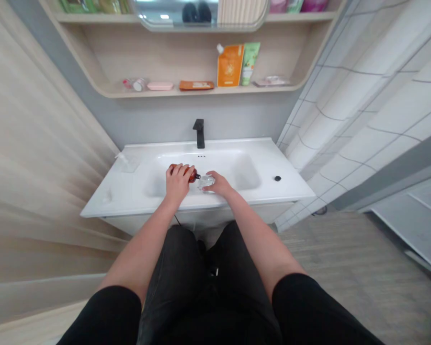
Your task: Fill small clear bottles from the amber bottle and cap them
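My left hand is shut around an amber bottle lying on its side above the white basin. The hand hides most of the bottle, and only its shoulder and dark neck show. My right hand grips a small clear glass vessel from its far side. The bottle's dark tip sits right against the clear vessel, and both are held over the front of the basin.
A black faucet stands behind the basin. A small black stopper sits on the counter to the right, and a clear dish lies to the left. Bottles, tubes and packets line the wooden shelf above. Tiled wall rises on the right.
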The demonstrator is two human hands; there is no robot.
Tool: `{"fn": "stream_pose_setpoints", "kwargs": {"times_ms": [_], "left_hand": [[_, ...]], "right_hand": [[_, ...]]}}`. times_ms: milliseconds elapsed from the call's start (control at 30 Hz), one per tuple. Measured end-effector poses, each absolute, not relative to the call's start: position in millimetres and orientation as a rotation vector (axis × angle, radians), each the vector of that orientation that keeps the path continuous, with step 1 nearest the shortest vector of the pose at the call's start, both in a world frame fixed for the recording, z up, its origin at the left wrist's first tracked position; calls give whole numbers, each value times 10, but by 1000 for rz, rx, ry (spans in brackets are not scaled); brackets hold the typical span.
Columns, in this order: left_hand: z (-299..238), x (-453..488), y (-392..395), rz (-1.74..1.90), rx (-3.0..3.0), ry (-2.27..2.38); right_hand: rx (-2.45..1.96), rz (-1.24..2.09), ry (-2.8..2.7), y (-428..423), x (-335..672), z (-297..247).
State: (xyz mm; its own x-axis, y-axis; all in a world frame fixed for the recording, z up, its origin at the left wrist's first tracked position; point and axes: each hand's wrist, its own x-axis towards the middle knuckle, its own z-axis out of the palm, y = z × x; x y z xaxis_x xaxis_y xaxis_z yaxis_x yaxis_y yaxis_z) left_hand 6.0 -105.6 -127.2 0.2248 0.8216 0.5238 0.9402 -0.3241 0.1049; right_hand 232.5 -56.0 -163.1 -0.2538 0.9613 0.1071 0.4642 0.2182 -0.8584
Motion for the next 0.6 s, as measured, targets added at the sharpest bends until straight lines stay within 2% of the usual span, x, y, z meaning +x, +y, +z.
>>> {"fn": "stream_pose_setpoints", "kwargs": {"times_ms": [600], "left_hand": [[-1263,70,-1055,-733,-2272,-1668]], "right_hand": [[-1335,948,-1843,-567,2335,-1602]]}}
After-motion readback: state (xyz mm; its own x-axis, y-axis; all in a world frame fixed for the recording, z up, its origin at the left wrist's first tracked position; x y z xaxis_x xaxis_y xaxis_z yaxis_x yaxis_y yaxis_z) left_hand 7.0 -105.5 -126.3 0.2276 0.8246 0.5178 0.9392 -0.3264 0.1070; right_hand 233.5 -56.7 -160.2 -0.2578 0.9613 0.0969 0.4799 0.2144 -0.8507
